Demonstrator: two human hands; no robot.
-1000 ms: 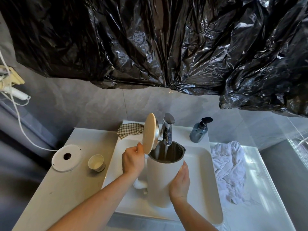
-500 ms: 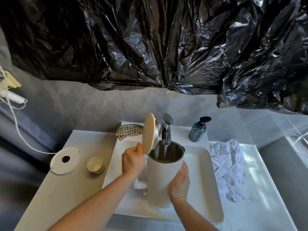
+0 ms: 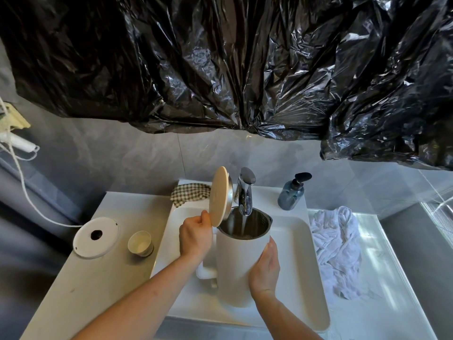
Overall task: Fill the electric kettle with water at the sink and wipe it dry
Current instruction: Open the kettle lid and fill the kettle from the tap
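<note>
A white electric kettle (image 3: 235, 263) stands upright in the white sink (image 3: 299, 253), its mouth under the chrome faucet (image 3: 245, 192). A stream of water runs from the spout into the kettle. Its beige lid (image 3: 219, 196) is swung up and open. My left hand (image 3: 195, 235) grips the top of the kettle's handle with the thumb against the lid's lower edge. My right hand (image 3: 266, 268) is wrapped around the right side of the kettle body. A crumpled white towel (image 3: 339, 249) lies on the counter to the right of the sink.
The kettle's round white base (image 3: 96, 236) with its cord sits on the left counter beside a small cream cup (image 3: 140, 243). A checked cloth (image 3: 190, 193) lies behind the sink at left, a blue soap dispenser (image 3: 291, 192) at the back right. Black plastic sheeting (image 3: 220, 65) hangs overhead.
Both hands and the kettle stay where they were. Only the camera has shifted slightly.
</note>
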